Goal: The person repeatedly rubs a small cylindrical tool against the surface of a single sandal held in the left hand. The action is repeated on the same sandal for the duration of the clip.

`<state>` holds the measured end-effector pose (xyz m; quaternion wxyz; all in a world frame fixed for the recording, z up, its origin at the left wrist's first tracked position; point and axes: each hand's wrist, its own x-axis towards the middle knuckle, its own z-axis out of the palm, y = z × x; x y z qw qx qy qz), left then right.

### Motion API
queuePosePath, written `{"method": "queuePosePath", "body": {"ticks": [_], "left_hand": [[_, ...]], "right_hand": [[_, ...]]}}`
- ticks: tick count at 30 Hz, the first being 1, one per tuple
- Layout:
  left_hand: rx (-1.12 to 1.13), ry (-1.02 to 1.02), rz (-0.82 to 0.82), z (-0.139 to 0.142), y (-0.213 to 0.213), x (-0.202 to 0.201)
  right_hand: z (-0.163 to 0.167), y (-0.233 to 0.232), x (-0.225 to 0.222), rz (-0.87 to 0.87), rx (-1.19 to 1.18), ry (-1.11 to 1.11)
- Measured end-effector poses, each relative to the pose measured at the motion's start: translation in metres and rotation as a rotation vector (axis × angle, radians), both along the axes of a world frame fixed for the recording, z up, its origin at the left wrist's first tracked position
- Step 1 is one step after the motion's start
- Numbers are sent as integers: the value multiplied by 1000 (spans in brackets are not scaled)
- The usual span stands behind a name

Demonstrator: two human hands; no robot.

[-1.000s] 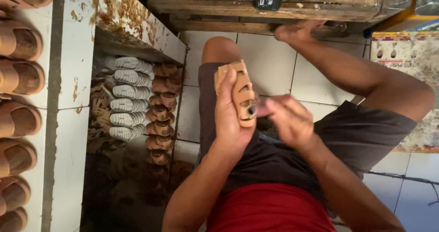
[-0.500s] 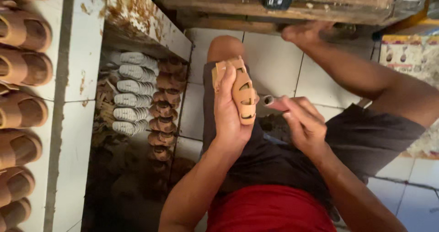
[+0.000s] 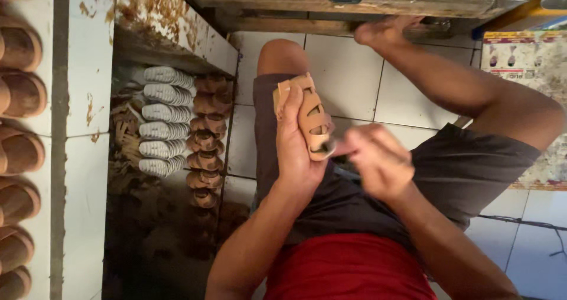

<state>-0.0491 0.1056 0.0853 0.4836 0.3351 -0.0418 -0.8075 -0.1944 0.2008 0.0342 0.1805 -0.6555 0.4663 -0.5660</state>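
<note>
My left hand (image 3: 293, 149) grips a small tan strappy sandal upper (image 3: 312, 121), held upright over my lap. My right hand (image 3: 378, 158) is closed and blurred just to its right, its fingertips at the sandal's lower edge, pinching a small thin tool that I cannot make out. I sit on a white tiled floor (image 3: 342, 69) with my knees spread, wearing dark shorts and a red shirt.
Brown sandals (image 3: 20, 152) line a white tiled ledge at left. Below it, stacks of white soles (image 3: 159, 122) and brown shoe pieces (image 3: 207, 140) fill a recess. A wooden bench (image 3: 354, 1) stands ahead, a printed mat (image 3: 531, 69) at right.
My right hand has moved in from the right and now touches the sandal's lower edge. The left hand has kept the sandal nearly still.
</note>
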Motion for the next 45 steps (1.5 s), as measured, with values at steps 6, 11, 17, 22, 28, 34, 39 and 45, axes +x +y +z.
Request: {"method": "queuePosePath", "body": {"ticks": [6,11,17,22,28,34,39,45], "left_hand": [[-112,75,34,-11,-10,7],[-150,-210,18,-25,-36,31],[-259,-405,44,-39,-48,30],[-230,-399,63,-46,-46,23],[-295,-438,94,-47,-43,21],[-309,-444,45,-44,-40,20],[-291,-438,38,-40,-43,23],[-297,-472,20,-42,-36,22]], "right_hand": [[-19,0,-6,-47,131,131],[-22,-1,-14,-78,335,-265],[-18,-25,9,-78,449,-58],[-10,-48,27,56,181,144],[-1,-51,13,26,162,228],[-4,-46,10,68,92,271],[-7,-46,2,35,123,275],[-10,-42,5,78,68,131]]}}
